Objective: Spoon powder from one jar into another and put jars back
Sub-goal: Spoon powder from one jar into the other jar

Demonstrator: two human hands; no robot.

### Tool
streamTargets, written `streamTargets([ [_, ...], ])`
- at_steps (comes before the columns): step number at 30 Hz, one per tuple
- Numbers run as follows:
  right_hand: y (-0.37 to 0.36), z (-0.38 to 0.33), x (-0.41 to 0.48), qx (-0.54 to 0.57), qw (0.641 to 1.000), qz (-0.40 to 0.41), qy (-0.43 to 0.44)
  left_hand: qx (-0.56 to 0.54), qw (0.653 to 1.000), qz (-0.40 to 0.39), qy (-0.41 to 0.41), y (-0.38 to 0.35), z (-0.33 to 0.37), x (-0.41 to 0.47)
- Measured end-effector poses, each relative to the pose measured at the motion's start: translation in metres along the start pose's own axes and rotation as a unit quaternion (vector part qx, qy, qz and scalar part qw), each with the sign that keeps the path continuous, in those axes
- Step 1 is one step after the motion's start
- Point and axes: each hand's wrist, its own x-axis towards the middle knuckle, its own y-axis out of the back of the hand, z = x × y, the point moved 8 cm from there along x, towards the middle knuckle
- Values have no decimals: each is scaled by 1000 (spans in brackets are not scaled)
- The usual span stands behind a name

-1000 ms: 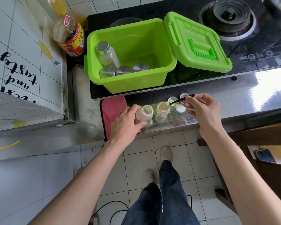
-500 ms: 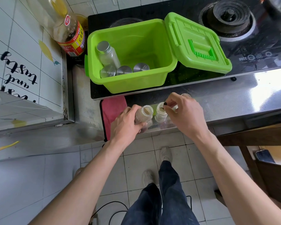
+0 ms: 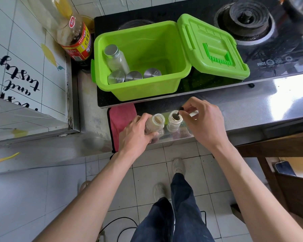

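While my left hand [image 3: 136,135] curls round the jar on the left [image 3: 155,124] to keep it steady on the shiny counter [image 3: 252,105], my right hand [image 3: 205,123] pinches the thin black spoon [image 3: 177,114] with its fingertips. The end of the spoon is down in the mouth of the jar on the right [image 3: 174,121], which stands just beside the other one. Both jars are open, and both have pale powder in them. I cannot tell if the spoon is picking powder up or dropping it off, so I think I am in the middle of the spooning. A lot is left to do: finish the scoops, put the caps back on, and set both jars in the green box [image 3: 143,91] behind them. It is open and has other jars with silver tops [image 3: 133,76] inside, with room on its right side.
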Motion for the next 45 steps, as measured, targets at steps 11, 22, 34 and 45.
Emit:
streamTargets([
  [11,12,9,-8,87,994,56,-46,1,1000,-1,8,2,1,0],
  [22,15,14,-7,276,947,106,-125,-5,1000,-13,10,2,1,1],
  [34,-34,-26,-7,60,998,-8,25,-3,1000,-16,6,3,2,1],
  [45,-70,3,-4,252,953,-92,-137,14,1000,-12,13,1,1,2],
])
